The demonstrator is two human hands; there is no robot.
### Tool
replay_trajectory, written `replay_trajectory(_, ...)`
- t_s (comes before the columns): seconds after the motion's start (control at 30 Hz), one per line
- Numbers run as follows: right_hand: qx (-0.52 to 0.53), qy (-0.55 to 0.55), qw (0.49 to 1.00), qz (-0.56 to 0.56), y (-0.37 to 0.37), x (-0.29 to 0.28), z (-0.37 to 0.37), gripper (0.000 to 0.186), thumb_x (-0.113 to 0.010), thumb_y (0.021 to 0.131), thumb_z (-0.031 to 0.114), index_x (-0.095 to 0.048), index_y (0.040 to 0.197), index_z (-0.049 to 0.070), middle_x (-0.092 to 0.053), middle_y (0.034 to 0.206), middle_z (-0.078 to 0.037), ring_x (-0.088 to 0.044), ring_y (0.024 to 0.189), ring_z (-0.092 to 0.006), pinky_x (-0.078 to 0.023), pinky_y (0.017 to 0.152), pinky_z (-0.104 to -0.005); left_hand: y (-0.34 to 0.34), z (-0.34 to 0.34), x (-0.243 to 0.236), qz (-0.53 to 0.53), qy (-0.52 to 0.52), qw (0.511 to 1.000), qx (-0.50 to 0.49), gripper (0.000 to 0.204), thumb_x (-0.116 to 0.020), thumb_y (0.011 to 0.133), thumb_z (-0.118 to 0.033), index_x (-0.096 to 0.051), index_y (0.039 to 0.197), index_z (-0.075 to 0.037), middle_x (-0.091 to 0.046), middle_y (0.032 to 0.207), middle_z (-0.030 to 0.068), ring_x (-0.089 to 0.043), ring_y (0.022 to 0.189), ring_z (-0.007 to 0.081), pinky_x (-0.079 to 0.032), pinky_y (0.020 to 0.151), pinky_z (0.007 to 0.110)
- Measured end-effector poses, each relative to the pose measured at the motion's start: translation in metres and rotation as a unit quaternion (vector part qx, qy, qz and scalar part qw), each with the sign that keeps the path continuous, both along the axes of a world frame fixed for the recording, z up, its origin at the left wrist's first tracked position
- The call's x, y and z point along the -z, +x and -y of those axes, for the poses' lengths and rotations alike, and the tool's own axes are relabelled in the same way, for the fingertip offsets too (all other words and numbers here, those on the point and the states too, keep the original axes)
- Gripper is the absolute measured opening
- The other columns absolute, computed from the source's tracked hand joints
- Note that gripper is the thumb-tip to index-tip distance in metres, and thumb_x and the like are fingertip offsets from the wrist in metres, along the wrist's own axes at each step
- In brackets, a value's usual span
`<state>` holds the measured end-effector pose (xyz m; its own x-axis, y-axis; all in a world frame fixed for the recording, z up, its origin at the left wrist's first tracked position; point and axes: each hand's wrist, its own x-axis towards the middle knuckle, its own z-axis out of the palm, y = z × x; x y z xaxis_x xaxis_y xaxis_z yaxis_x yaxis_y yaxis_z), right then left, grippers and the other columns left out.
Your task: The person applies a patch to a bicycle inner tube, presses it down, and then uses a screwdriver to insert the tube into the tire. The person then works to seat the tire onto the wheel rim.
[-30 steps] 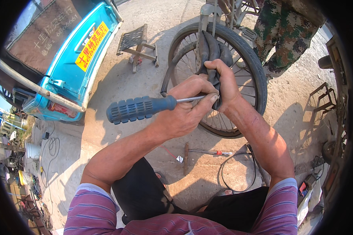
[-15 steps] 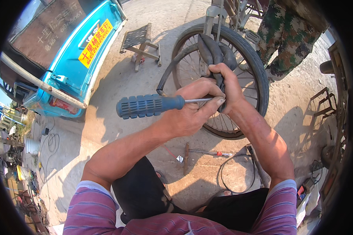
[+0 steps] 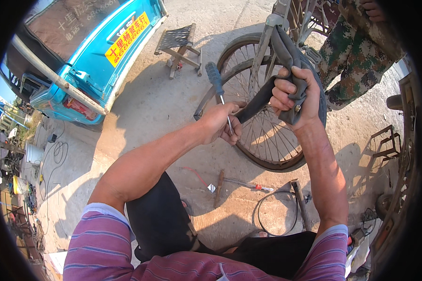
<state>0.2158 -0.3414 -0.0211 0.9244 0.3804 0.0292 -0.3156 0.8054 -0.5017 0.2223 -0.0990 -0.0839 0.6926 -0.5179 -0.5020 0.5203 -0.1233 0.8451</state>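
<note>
Black inner tube [image 3: 260, 97] held before the bicycle wheel [image 3: 273, 165], bunched in the clenched right hand [image 3: 301, 96]; the left hand [image 3: 222, 122], grasping a blue-handled screwdriver [image 3: 214, 78], should best keep its tip off the rubber.

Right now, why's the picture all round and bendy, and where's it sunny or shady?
Head view: a wide fisheye lens, so black curves frame the picture and straight edges bend near its rim; sunlight brightens part of the right forearm; shadow covers ground beside the blue vehicle; the screwdriver in the left hand looks fairly sharp.
</note>
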Motion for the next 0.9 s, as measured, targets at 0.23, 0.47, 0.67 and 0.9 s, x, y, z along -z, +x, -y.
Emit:
replay_trajectory(0.23,-0.055,0.015,0.998,0.012,-0.010,0.002,0.004,0.027,-0.054,0.102,0.035,-0.060,0.101,0.008,-0.050,0.066,0.002,-0.039,0.046,-0.0125,-0.033,0.046,-0.0296,0.023,0.009,0.018,0.122,0.032,0.990,-0.063,0.036,-0.041,0.110,-0.028,-0.062,0.114,0.000,-0.073,0.088,0.0151,-0.071,0.078,0.0225,-0.058,0.074,0.036)
replay_trajectory(0.47,-0.039,-0.188,0.975,-0.112,-0.022,0.031,0.000,0.032,-0.058,0.097,0.040,-0.061,0.101,0.008,-0.066,0.078,-0.010,-0.056,0.048,-0.0161,-0.047,0.042,-0.0286,0.048,0.002,-0.030,0.332,-0.024,0.928,-0.168,0.026,-0.047,0.108,-0.023,-0.063,0.098,-0.005,-0.064,0.083,0.0049,-0.058,0.074,0.0137,-0.047,0.070,0.032)
replay_trajectory(0.67,-0.059,-0.215,0.970,-0.096,-0.022,0.051,-0.008,0.048,-0.054,0.099,0.040,-0.064,0.109,-0.006,-0.073,0.087,-0.021,-0.067,0.050,-0.0208,-0.058,0.044,-0.0297,0.015,0.020,-0.043,0.230,-0.067,0.971,0.011,0.023,-0.050,0.107,-0.026,-0.064,0.101,-0.009,-0.062,0.081,0.0002,-0.056,0.069,0.0104,-0.045,0.059,0.027)
replay_trajectory(0.9,-0.049,-0.274,0.960,-0.037,-0.024,0.058,-0.012,0.052,-0.074,0.096,0.048,-0.068,0.111,-0.002,-0.074,0.085,-0.012,-0.068,0.056,-0.0129,-0.057,0.046,-0.0234,0.000,0.019,-0.034,0.334,-0.019,0.937,0.104,0.026,-0.048,0.108,-0.024,-0.064,0.118,-0.006,-0.062,0.089,0.0007,-0.057,0.074,0.0082,-0.044,0.064,0.026)
